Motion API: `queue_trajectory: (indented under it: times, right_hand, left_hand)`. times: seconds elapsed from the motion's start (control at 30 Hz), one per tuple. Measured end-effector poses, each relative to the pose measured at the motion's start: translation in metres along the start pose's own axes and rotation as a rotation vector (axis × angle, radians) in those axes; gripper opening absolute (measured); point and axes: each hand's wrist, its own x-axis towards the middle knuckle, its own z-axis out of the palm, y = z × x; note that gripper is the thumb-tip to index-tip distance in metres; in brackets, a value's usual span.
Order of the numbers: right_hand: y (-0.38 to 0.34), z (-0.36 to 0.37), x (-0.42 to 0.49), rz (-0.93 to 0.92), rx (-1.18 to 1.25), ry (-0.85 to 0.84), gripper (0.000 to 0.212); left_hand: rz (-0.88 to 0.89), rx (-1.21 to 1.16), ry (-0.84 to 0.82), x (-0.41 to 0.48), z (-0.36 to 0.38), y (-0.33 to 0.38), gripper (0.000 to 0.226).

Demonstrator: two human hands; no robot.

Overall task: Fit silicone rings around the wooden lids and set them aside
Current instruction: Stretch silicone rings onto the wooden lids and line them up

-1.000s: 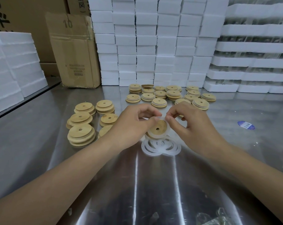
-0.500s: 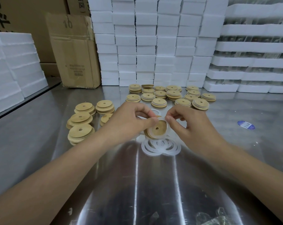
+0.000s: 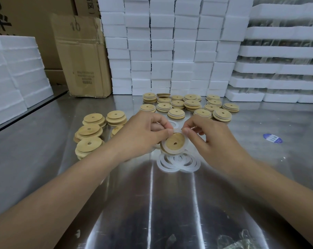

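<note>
Pinching a lid (image 3: 175, 141) between them, both hands hold it tilted over the table (image 3: 44, 159). The left hand (image 3: 143, 135) clamps thumb and curled fingers on the rim at 10 o'clock. The right hand (image 3: 211, 141) nips the ring (image 3: 171, 152) at the rim's 1 o'clock, fingertips together. The ring wraps the lid's edge. At 6 o'clock lie loose rings (image 3: 179, 163), at 9 stacked lids (image 3: 91, 133), at 12 more lids (image 3: 189, 105).
</note>
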Motion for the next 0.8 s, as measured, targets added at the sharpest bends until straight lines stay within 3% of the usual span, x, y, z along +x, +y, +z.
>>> queue_trajectory:
  times: [0.47, 0.8]
  right_hand:
    - [0.001, -0.003, 0.003, 0.028, -0.011, -0.087, 0.010]
    - [0.003, -0.006, 0.008, 0.016, -0.021, -0.139, 0.013]
  left_hand:
    - [-0.041, 0.072, 0.027, 0.000, -0.003, 0.001, 0.010]
    - [-0.091, -0.021, -0.022, 0.005, -0.012, -0.004, 0.010]
